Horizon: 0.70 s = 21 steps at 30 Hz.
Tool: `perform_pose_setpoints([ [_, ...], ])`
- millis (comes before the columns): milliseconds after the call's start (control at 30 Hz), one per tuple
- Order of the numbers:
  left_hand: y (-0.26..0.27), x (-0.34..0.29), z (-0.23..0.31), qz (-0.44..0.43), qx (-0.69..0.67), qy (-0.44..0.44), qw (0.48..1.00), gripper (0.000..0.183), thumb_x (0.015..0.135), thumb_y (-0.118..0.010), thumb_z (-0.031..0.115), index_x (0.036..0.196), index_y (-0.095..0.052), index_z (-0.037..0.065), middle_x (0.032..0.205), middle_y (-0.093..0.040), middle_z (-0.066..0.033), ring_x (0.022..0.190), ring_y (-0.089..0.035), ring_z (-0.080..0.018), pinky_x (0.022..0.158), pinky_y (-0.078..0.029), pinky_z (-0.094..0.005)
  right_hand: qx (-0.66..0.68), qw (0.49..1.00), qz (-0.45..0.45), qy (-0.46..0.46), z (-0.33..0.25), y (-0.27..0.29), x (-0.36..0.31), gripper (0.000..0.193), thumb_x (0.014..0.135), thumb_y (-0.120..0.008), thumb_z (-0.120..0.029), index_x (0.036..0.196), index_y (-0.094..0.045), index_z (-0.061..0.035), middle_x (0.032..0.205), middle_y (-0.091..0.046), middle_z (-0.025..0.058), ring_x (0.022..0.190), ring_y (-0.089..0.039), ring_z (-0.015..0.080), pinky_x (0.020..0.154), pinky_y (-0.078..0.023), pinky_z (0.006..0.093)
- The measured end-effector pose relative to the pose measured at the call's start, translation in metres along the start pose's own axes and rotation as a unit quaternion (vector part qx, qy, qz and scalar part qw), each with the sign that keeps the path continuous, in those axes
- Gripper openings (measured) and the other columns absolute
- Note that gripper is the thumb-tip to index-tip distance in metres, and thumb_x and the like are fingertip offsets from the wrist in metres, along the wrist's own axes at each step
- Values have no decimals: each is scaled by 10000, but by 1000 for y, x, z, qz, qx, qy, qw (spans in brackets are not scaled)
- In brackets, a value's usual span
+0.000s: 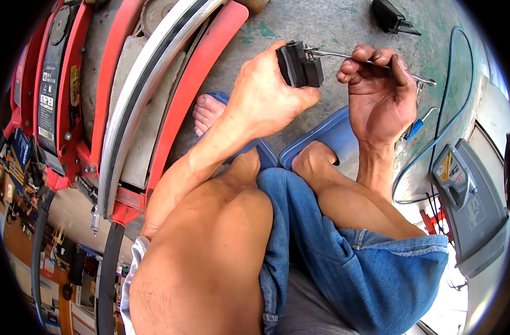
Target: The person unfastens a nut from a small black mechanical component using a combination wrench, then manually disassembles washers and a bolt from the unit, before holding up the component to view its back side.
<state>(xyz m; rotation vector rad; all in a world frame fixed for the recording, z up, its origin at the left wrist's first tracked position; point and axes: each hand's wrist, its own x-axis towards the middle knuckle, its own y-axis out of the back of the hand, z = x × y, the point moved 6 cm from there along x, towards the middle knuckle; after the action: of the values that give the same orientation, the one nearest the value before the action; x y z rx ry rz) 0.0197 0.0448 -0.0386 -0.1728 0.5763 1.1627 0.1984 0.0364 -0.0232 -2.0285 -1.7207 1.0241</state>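
My left hand (266,92) is wrapped round a blocky black part (293,66) with a small bolt on its right side. One end of a thin silver wrench (344,54) meets that bolt. My right hand (382,106), palm up and with dark smudges on the fingers, has its fingers curled over the wrench's shaft. The wrench's other end sticks out to the right, past the fingers. Farther off, on the concrete floor, lies another black part (390,18) with a similar dark look.
Red floor jacks (205,72) with long curved arms stand at my left. A blue-handled tool (416,127) lies right of my right hand. Beyond it a blue hose (446,120) loops over the stained floor (344,25). A grey machine (475,206) stands at far right.
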Motion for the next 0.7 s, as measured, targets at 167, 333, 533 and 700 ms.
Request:
perform_pose_setpoints([
  [167, -3, 0, 1, -10, -26, -6, 1000, 366, 679, -794, 130, 974, -616, 9, 784, -636, -47, 727, -597, -128, 686, -512, -316, 99, 994, 14, -51, 5, 10, 4, 319, 1033, -412, -292, 983, -587, -29, 1011, -694, 208, 843, -711, 323, 766, -574, 443],
  [333, -1, -1, -3, 23, 29, -11, 999, 363, 692, -791, 125, 985, -611, 10, 803, -647, -46, 741, -602, -124, 697, -519, -319, -4, 1000, -1, 15, 2, -2, -4, 315, 1034, -413, -283, 986, -585, -24, 1010, -692, 220, 833, -709, 329, 751, -578, 457],
  [533, -1, 0, -3, 24, 16, -9, 1000, 367, 696, -786, 121, 992, -607, 2, 798, -653, -61, 743, -615, -128, 690, -526, -317, 15, 1000, 27, 1, 5, 1, 2, 328, 1035, -414, -286, 987, -580, -8, 997, -688, 245, 814, -707, 340, 724, -592, 461],
  [700, -2, -2, -3, 45, 34, -18, 998, 373, 699, -782, 124, 1011, -614, 9, 806, -662, -72, 744, -619, -136, 705, -531, -323, -30, 998, 22, 45, 5, -6, -5, 317, 1039, -410, -257, 989, -579, 6, 978, -679, 253, 810, -699, 330, 733, -596, 450],
])
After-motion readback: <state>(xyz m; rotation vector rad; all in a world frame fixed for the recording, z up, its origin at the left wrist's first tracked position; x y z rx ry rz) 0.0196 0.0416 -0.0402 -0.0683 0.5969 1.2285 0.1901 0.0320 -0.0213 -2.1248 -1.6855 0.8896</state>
